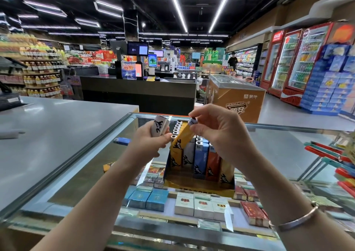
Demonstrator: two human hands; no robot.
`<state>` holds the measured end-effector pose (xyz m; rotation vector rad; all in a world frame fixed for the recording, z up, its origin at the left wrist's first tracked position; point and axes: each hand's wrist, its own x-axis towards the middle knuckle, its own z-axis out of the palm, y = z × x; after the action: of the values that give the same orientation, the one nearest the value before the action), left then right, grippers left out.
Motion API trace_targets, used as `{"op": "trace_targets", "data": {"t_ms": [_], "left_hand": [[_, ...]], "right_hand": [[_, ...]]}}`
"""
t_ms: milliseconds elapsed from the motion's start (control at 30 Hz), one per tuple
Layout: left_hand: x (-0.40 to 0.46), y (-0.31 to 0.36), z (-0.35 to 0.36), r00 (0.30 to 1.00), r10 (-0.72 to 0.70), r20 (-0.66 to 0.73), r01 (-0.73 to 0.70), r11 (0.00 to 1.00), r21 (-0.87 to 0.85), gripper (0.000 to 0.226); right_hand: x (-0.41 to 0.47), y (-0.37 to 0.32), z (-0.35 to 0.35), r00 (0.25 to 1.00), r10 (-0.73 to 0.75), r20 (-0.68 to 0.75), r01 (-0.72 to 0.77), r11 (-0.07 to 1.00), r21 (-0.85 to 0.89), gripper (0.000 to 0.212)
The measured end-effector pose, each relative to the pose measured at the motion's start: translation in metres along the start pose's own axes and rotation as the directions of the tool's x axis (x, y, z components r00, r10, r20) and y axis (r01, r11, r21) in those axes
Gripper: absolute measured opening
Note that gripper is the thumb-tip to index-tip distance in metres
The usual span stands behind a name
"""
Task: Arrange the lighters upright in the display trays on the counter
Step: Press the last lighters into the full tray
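A yellow display tray (pixel 199 183) stands on the glass counter (pixel 278 151), holding several upright lighters (pixel 199 160) in white, blue, orange and yellow. My right hand (pixel 221 133) pinches the top of a yellow lighter (pixel 182 137), which tilts over the tray's left end. My left hand (pixel 151 143) grips a white lighter (pixel 159 128) just left of it. One blue lighter (pixel 123 141) lies flat on the glass to the left. Another yellow lighter (pixel 108 166) lies partly hidden behind my left forearm.
Cigarette packs (pixel 201 205) fill the case under the glass. A grey counter (pixel 48 135) adjoins on the left. Red and teal items (pixel 330 154) hang on a rack at the right edge. Beyond stand a checkout desk (pixel 138 91) and an orange freezer (pixel 236 99).
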<state>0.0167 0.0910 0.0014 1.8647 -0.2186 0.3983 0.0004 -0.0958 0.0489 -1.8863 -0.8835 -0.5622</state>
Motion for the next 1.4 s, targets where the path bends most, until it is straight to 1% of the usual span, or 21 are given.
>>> {"op": "trace_targets", "data": {"t_ms": [100,167,233,333,467,633,700,767,800,867,933,967,1033,1100,1133,1233,1300,1400], "left_hand": [[0.001,-0.004,-0.001,0.994,-0.085,0.072,0.089,0.995,-0.046,0.010],[0.002,-0.006,-0.001,0.990,-0.115,0.085,0.121,0.991,-0.058,0.010],[0.002,-0.007,-0.002,0.985,-0.139,0.102,0.146,0.988,-0.057,0.011],[0.002,-0.009,-0.001,0.981,-0.149,0.126,0.157,0.986,-0.055,0.014],[0.002,-0.008,0.000,0.981,-0.159,0.112,0.166,0.984,-0.064,0.015],[-0.001,-0.004,0.000,0.983,-0.144,0.110,0.154,0.985,-0.082,0.014],[-0.003,-0.002,0.001,0.987,-0.140,0.074,0.146,0.986,-0.079,0.014],[-0.004,0.002,0.000,0.994,-0.112,0.011,0.112,0.989,-0.095,0.015],[-0.005,0.006,0.000,0.996,-0.081,-0.024,0.077,0.989,-0.125,0.016],[-0.008,0.015,-0.001,0.996,0.024,-0.091,-0.044,0.974,-0.221,0.017],[-0.012,0.025,-0.002,0.979,0.157,-0.129,-0.188,0.938,-0.293,0.016],[-0.014,0.028,-0.002,0.971,0.203,-0.122,-0.232,0.919,-0.317,0.016],[-0.017,0.032,-0.002,0.968,0.244,-0.057,-0.247,0.894,-0.374,0.012],[-0.018,0.032,-0.002,0.963,0.268,0.029,-0.232,0.880,-0.415,0.012],[-0.019,0.033,-0.003,0.959,0.274,0.067,-0.220,0.875,-0.431,0.017],[-0.021,0.035,-0.003,0.942,0.280,0.184,-0.154,0.849,-0.506,0.033],[-0.023,0.036,-0.003,0.927,0.286,0.243,-0.118,0.837,-0.535,0.036],[-0.025,0.035,-0.003,0.926,0.277,0.257,-0.096,0.831,-0.548,0.038]], "right_hand": [[-0.004,-0.001,0.009,0.993,-0.079,0.092,0.098,0.968,-0.231,0.021],[-0.007,-0.003,0.015,0.979,-0.135,0.156,0.185,0.906,-0.381,0.021],[-0.008,-0.005,0.020,0.964,-0.191,0.187,0.261,0.819,-0.511,0.021],[-0.009,-0.004,0.025,0.941,-0.269,0.206,0.338,0.717,-0.609,0.019],[-0.010,0.000,0.032,0.921,-0.305,0.242,0.387,0.654,-0.650,0.016],[-0.008,0.002,0.036,0.926,-0.250,0.284,0.377,0.675,-0.634,0.015],[-0.009,0.003,0.033,0.925,-0.235,0.298,0.377,0.672,-0.638,0.017],[-0.010,0.003,0.030,0.925,-0.220,0.308,0.374,0.670,-0.641,0.024],[-0.012,0.003,0.029,0.926,-0.214,0.312,0.371,0.670,-0.643,0.028],[-0.013,0.003,0.026,0.930,-0.211,0.301,0.361,0.674,-0.644,0.031],[-0.012,0.000,0.023,0.952,-0.199,0.231,0.302,0.730,-0.613,0.028],[-0.011,-0.001,0.021,0.967,-0.187,0.175,0.254,0.780,-0.573,0.026],[-0.009,-0.004,0.017,0.985,-0.158,0.071,0.173,0.866,-0.470,0.023],[-0.009,-0.006,0.015,0.989,-0.138,0.046,0.145,0.907,-0.396,0.022],[-0.009,-0.007,0.016,0.990,-0.128,0.066,0.144,0.912,-0.383,0.024],[-0.013,-0.010,0.024,0.982,-0.108,0.152,0.162,0.899,-0.406,0.039],[-0.013,-0.009,0.027,0.978,-0.097,0.186,0.160,0.916,-0.367,0.038],[-0.012,-0.008,0.029,0.971,-0.037,0.237,0.097,0.965,-0.243,0.033]]}}
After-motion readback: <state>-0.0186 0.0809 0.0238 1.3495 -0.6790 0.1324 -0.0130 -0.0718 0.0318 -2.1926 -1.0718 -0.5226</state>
